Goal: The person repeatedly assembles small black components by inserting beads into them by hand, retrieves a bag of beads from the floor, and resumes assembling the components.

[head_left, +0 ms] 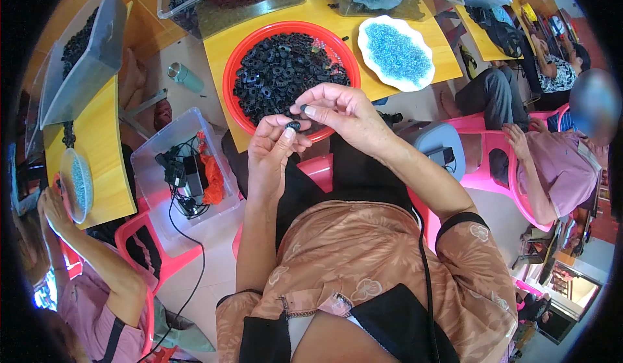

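My left hand (pixel 275 147) is closed, with a small black plastic piece (pixel 293 125) pinched between thumb and fingertips. Just above it, my right hand (pixel 347 115) pinches another small dark piece (pixel 304 108) at the tips of thumb and forefinger. Both hands are close together over the near rim of a red basin (pixel 228 71). Many small black plastic parts (pixel 276 71) are heaped inside that basin. To its right, a white scalloped plate (pixel 425 82) holds many small clear-blue pieces (pixel 397 48). Fine detail on the held pieces is too small to read.
Clear bins (pixel 243 2) of black parts stand at the back of the yellow table (pixel 448 51). On the floor at left are a box (pixel 152 145) with cables and a green flask (pixel 185 77). Co-workers sit left and right on pink chairs (pixel 496 175).
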`<state>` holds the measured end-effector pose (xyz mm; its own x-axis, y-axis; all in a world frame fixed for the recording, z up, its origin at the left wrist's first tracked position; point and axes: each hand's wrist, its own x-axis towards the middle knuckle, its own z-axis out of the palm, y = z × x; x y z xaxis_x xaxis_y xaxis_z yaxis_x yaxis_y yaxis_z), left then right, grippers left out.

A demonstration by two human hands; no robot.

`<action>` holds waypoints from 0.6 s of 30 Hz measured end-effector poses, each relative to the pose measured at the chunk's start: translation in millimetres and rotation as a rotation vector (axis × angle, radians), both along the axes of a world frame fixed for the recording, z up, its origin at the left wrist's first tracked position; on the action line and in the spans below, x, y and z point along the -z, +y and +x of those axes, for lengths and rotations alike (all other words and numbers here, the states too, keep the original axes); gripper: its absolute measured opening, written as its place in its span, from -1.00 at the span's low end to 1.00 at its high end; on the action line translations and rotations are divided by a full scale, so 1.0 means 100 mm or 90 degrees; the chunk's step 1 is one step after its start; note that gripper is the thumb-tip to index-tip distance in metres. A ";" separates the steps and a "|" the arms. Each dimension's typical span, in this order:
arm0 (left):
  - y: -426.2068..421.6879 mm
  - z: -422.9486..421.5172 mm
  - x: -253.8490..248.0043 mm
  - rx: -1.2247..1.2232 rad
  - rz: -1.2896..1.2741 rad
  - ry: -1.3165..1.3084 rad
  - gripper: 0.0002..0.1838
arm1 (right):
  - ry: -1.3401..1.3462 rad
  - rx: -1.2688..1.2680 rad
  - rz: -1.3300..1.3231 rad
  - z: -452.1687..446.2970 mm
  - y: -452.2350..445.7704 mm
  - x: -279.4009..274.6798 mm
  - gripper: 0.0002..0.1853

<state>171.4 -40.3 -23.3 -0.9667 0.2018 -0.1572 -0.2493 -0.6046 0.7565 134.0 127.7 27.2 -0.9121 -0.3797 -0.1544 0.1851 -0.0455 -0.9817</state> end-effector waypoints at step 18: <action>0.02 0.01 0.00 -0.003 -0.015 0.024 -0.88 | 0.550 -0.071 0.328 -0.06 0.09 0.00 -0.87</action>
